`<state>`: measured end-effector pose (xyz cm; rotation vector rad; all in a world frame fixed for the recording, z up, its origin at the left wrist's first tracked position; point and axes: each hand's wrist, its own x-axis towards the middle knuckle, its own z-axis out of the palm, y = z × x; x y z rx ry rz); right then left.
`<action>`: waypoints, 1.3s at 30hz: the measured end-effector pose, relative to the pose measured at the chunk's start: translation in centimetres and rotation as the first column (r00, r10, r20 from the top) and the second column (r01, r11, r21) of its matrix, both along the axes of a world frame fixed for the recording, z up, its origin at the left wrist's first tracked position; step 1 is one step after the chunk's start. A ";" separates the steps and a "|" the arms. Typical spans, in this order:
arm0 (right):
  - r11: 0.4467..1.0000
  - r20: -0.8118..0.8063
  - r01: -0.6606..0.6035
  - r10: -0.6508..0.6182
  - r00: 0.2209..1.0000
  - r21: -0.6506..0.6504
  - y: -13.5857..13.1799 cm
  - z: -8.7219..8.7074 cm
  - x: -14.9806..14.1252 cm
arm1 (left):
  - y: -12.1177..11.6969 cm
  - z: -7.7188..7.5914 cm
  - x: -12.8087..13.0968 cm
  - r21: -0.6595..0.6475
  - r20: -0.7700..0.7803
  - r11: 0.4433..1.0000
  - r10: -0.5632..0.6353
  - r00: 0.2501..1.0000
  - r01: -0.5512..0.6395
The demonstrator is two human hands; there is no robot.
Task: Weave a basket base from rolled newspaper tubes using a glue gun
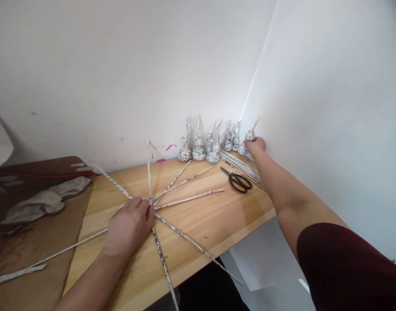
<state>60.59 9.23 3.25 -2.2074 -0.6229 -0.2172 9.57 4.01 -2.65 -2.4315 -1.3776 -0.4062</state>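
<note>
Left of the scissors, the left grip pinches crossed paper sticks on the tabletop; beyond — past a stick bundle — the right grip clasps a woven figure beside other figures.

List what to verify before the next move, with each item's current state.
1. Left hand at the strips' crossing: ok, fingers closed there.
2. Right hand on a woven figure: ok, the rightmost in the row.
3. That figure off the table: cannot tell, the hand partly hides it.
4. Scissors away from both hands: ok, lying beside the bundle.
5. All strips within the table: not ok, two pass its front edge.
</note>
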 end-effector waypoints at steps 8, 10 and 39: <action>0.992 -0.197 -0.094 0.075 0.978 -0.089 1.9 -0.8 0.4 | 0.3 -0.5 -0.3 0.092 0.035 0.994 -0.054 0.998 0.051; 0.990 -0.230 -0.112 0.090 0.969 -0.086 1.6 -1.0 0.6 | 0.3 -0.5 -0.4 0.113 0.033 0.992 -0.067 0.997 0.062; 0.705 -0.305 -0.646 0.709 0.636 0.292 -12.6 -2.6 -15.7 | 0.2 -0.3 -0.5 0.012 0.076 0.998 -0.069 0.995 0.068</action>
